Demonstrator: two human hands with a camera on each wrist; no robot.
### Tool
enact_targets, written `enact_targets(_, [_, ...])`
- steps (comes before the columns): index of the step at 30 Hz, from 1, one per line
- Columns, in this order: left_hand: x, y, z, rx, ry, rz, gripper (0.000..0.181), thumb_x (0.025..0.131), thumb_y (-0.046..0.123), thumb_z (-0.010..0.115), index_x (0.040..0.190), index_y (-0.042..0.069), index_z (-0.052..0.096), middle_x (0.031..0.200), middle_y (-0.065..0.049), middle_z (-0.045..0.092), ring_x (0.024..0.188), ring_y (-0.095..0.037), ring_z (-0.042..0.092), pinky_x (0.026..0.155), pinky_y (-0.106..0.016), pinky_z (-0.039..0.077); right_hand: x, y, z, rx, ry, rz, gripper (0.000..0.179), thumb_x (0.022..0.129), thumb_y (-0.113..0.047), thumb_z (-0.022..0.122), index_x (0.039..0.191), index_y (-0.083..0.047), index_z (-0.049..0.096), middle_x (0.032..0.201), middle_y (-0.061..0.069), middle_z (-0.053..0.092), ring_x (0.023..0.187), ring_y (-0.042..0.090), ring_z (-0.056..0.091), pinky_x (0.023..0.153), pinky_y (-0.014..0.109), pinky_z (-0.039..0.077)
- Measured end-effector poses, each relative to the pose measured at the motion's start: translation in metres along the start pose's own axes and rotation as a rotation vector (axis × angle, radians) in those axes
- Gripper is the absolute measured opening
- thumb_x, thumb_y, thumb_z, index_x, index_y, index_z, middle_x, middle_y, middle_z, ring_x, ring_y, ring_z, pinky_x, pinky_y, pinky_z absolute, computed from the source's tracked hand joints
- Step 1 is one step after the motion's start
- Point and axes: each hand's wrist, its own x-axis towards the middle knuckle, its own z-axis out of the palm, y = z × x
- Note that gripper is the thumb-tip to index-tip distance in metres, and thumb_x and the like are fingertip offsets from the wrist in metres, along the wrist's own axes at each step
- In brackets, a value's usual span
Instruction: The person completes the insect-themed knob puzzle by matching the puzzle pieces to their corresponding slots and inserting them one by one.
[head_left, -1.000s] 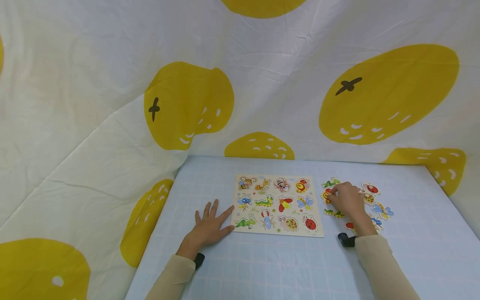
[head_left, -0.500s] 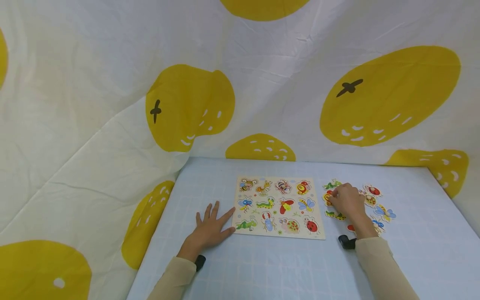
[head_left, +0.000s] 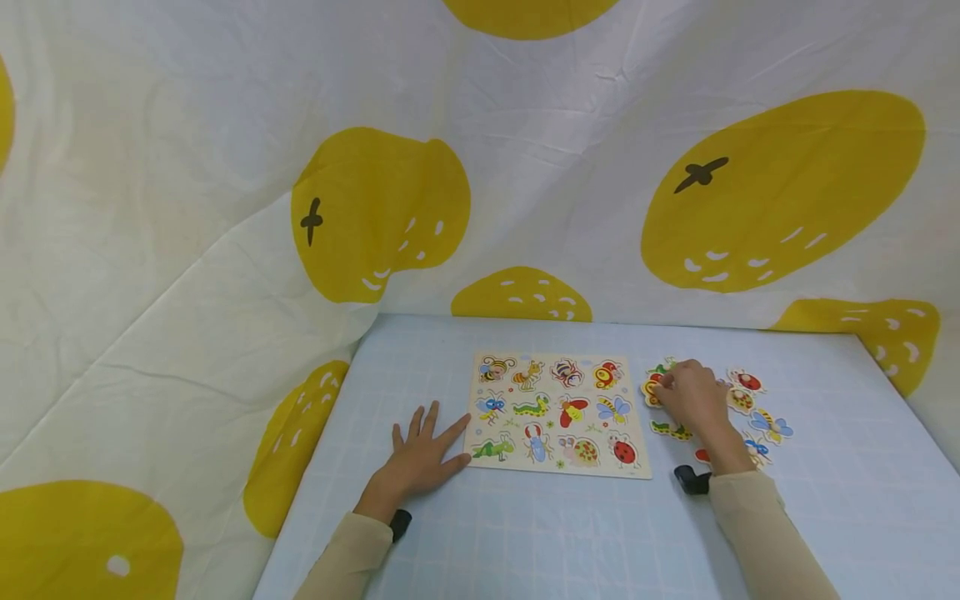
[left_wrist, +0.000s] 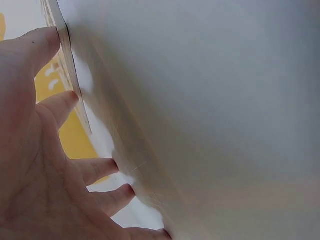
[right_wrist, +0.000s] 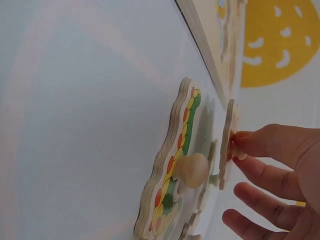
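A wooden puzzle board [head_left: 504, 429] printed with insects lies on the table. My left hand [head_left: 422, 457] rests flat beside it, fingers spread. In the left wrist view, the thumb [left_wrist: 46, 47] and index fingertip touch the board's edge [left_wrist: 74, 75]. Right of the board, my right hand [head_left: 693, 402] pinches the knob of a red and yellow snail puzzle piece [head_left: 651, 390] between thumb and index finger. The right wrist view shows that piece [right_wrist: 227, 145] edge-on, tilted, the other fingers loosely bent. Nearest to it is a caterpillar piece [right_wrist: 172, 172] with a wooden knob [right_wrist: 192, 170].
Several knobbed pieces lie around the right hand: a grasshopper [head_left: 663, 367], a ladybug [head_left: 746, 381], a spotted snail [head_left: 739, 400], a dragonfly [head_left: 770, 425] and a mosquito [head_left: 757, 450], some partly covered. A patterned cloth [head_left: 555, 208] hangs behind the table [head_left: 540, 533].
The snail piece has shifted slightly left and away from me in the right hand, now covering part of the grasshopper piece. The left hand stays in place.
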Motion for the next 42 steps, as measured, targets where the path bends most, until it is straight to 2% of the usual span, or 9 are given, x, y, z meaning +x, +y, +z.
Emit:
enact_targets(8, [-0.001,0.0,-0.001,-0.003,-0.004,-0.001,0.068,0.096,0.063,0.051,0.157,0.041,0.03,0.165,-0.019,0.009,0.149,-0.047,0.003,0.107,-0.076,0.004,0.004,-0.013,0.0,0.002,-0.013,-0.017,0.023,0.091,-0.021,0.072,0.094,0.001,0.073,0.123,0.032,0.054,0.109,0.05,0.048,0.091,0.079,0.029])
enact_targets(14, [-0.001,-0.001,-0.002,-0.007,0.003,0.002,0.068,0.096,0.062,0.051,0.157,0.04,0.031,0.165,-0.019,0.009,0.149,-0.047,0.004,0.107,-0.076,0.005,0.009,-0.023,0.003,0.009,-0.014,-0.039,0.025,0.091,-0.022,0.072,0.095,0.002,0.073,0.118,0.029,0.056,0.103,0.046,0.051,0.085,0.069,0.037])
enact_targets(32, [-0.002,0.0,-0.001,-0.005,0.003,0.001,0.068,0.096,0.062,0.052,0.157,0.04,0.031,0.165,-0.02,0.01,0.149,-0.047,0.004,0.107,-0.076,0.005,0.03,-0.049,0.016,0.05,-0.04,-0.077,0.025,0.092,-0.025,0.072,0.095,0.0,0.075,0.117,0.024,0.059,0.11,0.045,0.051,0.092,0.07,0.035])
enact_targets(42, [-0.001,0.001,0.0,0.01,-0.002,-0.003,0.068,0.096,0.063,0.051,0.157,0.04,0.031,0.165,-0.019,0.01,0.149,-0.046,0.004,0.108,-0.076,0.006,0.036,-0.061,0.021,0.04,-0.066,-0.086,0.024,0.092,-0.024,0.072,0.095,0.0,0.075,0.111,0.021,0.06,0.104,0.041,0.052,0.093,0.071,0.033])
